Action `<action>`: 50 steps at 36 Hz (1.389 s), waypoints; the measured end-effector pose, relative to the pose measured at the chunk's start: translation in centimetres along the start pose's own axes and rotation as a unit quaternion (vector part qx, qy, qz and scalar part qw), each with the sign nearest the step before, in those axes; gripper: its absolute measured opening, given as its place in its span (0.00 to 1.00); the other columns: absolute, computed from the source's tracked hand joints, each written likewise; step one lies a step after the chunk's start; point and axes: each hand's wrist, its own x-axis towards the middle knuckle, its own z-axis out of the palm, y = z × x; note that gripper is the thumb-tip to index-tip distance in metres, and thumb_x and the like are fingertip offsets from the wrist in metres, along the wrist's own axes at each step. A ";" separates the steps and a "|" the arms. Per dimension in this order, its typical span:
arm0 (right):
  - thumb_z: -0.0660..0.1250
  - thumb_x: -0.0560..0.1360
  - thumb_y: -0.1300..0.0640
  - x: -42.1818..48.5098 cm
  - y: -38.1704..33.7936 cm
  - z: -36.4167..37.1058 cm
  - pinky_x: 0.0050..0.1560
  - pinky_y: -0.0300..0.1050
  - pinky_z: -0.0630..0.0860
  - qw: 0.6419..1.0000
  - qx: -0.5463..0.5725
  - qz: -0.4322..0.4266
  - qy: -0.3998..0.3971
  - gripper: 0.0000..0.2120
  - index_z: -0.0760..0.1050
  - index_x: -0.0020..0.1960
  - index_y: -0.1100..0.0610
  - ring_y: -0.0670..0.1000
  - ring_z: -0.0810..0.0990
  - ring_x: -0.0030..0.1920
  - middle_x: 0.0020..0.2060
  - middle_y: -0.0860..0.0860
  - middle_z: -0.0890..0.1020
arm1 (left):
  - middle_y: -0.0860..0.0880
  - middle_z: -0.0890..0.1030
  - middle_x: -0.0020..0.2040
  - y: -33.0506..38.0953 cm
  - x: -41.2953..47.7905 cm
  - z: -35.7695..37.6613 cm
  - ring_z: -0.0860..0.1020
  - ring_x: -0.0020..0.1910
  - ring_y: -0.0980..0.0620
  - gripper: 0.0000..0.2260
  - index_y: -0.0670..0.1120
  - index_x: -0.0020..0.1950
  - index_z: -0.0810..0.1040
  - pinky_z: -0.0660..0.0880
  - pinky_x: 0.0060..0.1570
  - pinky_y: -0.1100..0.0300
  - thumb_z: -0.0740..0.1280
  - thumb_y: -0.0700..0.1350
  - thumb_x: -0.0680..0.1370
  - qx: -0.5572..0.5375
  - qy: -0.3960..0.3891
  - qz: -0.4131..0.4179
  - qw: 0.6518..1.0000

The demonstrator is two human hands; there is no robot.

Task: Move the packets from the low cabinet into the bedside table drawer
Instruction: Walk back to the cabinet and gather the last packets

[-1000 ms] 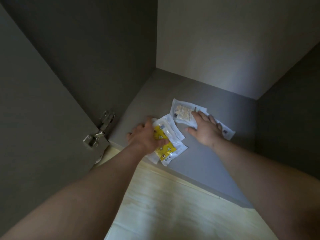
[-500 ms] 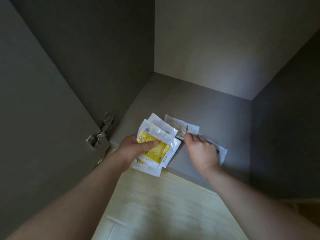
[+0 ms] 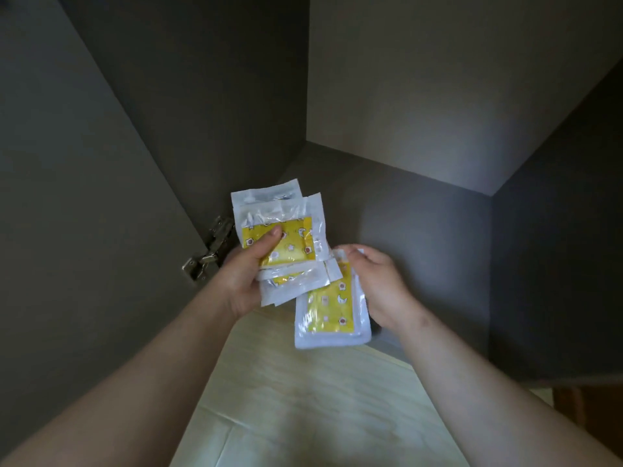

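While the cabinet [image 3: 421,210] stands open, the left hand [image 3: 246,274] clamps a fanned stack of packets [image 3: 279,237] before it. The right hand [image 3: 377,288] grips another packet [image 3: 330,308], its top edge tucked under the stack, above the floor [image 3: 303,399].

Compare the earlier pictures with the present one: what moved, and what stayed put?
Both hands lifted the packets off the cabinet floor toward the person. The left hand keeps its stack; the right hand now grips its packet. The cabinet door and hinge are unchanged.
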 end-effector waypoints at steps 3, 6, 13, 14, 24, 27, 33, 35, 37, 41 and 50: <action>0.60 0.80 0.58 1.1 0.7 -0.4 0.50 0.51 0.76 0.993 0.044 0.018 0.111 0.11 0.75 0.40 0.54 0.54 0.78 0.39 0.36 0.53 0.80 | 0.47 0.85 0.42 -0.3 -0.1 -0.1 0.84 0.38 0.49 0.08 0.46 0.49 0.80 0.81 0.34 0.53 0.68 0.47 0.73 0.022 0.011 -0.003 1.000; 0.58 0.81 0.56 1.5 1.0 -0.3 0.44 0.49 0.76 0.984 0.141 0.054 0.097 0.08 0.73 0.51 0.58 0.55 0.78 0.40 0.43 0.57 0.80 | 0.46 0.85 0.43 -0.9 -0.4 0.2 0.84 0.39 0.49 0.11 0.45 0.53 0.80 0.80 0.35 0.56 0.70 0.45 0.72 0.085 0.011 0.016 0.996; 0.51 0.81 0.44 0.5 0.3 1.2 0.52 0.56 0.77 0.956 0.247 0.158 -0.017 0.25 0.74 0.63 0.61 0.61 0.81 0.52 0.55 0.62 0.80 | 0.44 0.83 0.51 -2.3 -0.1 1.0 0.83 0.43 0.49 0.21 0.43 0.60 0.74 0.80 0.36 0.58 0.75 0.40 0.69 0.218 0.035 0.087 0.971; 0.49 0.80 0.40 0.3 0.4 1.2 0.48 0.53 0.78 0.952 0.254 0.164 -0.044 0.28 0.76 0.60 0.59 0.59 0.82 0.49 0.51 0.60 0.82 | 0.43 0.82 0.53 -2.5 -0.1 1.1 0.83 0.44 0.49 0.25 0.43 0.61 0.72 0.79 0.36 0.59 0.77 0.42 0.67 0.227 0.041 0.097 0.968; 0.68 0.72 0.67 -0.3 2.1 3.4 0.48 0.56 0.81 0.981 0.168 0.070 -0.062 0.23 0.69 0.66 0.60 0.60 0.82 0.49 0.56 0.62 0.80 | 0.52 0.76 0.45 -2.3 0.1 2.8 0.77 0.46 0.51 0.10 0.55 0.42 0.68 0.74 0.55 0.54 0.54 0.52 0.82 0.150 0.182 0.132 0.963; 0.68 0.73 0.67 -0.5 1.8 3.7 0.46 0.55 0.81 0.985 0.158 0.052 -0.045 0.19 0.72 0.62 0.60 0.58 0.83 0.45 0.53 0.61 0.82 | 0.51 0.76 0.42 -2.1 0.4 3.1 0.77 0.44 0.49 0.11 0.52 0.42 0.68 0.75 0.56 0.49 0.53 0.48 0.83 0.133 0.197 0.128 0.963; 0.70 0.74 0.60 -0.2 1.7 4.1 0.50 0.59 0.80 0.993 0.109 0.038 -0.007 0.14 0.73 0.58 0.57 0.59 0.83 0.47 0.50 0.59 0.83 | 0.49 0.77 0.42 -1.1 0.2 3.4 0.77 0.39 0.52 0.11 0.52 0.40 0.67 0.75 0.50 0.54 0.56 0.51 0.82 0.126 0.194 0.092 0.969; 0.69 0.74 0.58 -0.3 1.4 4.4 0.51 0.60 0.79 0.994 0.104 0.032 0.007 0.15 0.73 0.60 0.57 0.60 0.83 0.49 0.51 0.60 0.83 | 0.51 0.75 0.40 -0.5 -0.4 3.7 0.76 0.37 0.54 0.11 0.52 0.40 0.67 0.75 0.46 0.57 0.56 0.51 0.81 0.115 0.190 0.080 0.972; 0.68 0.75 0.57 -0.4 0.9 4.8 0.52 0.61 0.79 0.995 0.098 0.026 0.016 0.15 0.72 0.60 0.57 0.61 0.82 0.51 0.52 0.60 0.82 | 0.50 0.75 0.39 0.1 -1.2 4.1 0.76 0.38 0.52 0.10 0.51 0.41 0.67 0.75 0.46 0.56 0.57 0.51 0.81 0.113 0.197 0.077 0.971; 0.68 0.75 0.56 -2.1 -0.9 5.6 0.46 0.53 0.81 0.997 0.061 0.021 0.033 0.14 0.73 0.58 0.57 0.57 0.84 0.46 0.49 0.59 0.83 | 0.48 0.74 0.40 1.0 -2.8 4.5 0.75 0.46 0.46 0.10 0.49 0.41 0.66 0.74 0.55 0.50 0.56 0.48 0.81 0.150 0.241 0.080 0.956; 0.69 0.74 0.57 -12.9 -9.3 7.5 0.39 0.43 0.80 0.989 0.067 0.088 0.094 0.14 0.73 0.58 0.60 0.54 0.82 0.43 0.47 0.58 0.83 | 0.45 0.77 0.49 7.5 -13.5 8.4 0.77 0.53 0.44 0.10 0.44 0.56 0.73 0.72 0.54 0.56 0.56 0.47 0.81 0.268 0.273 0.018 0.924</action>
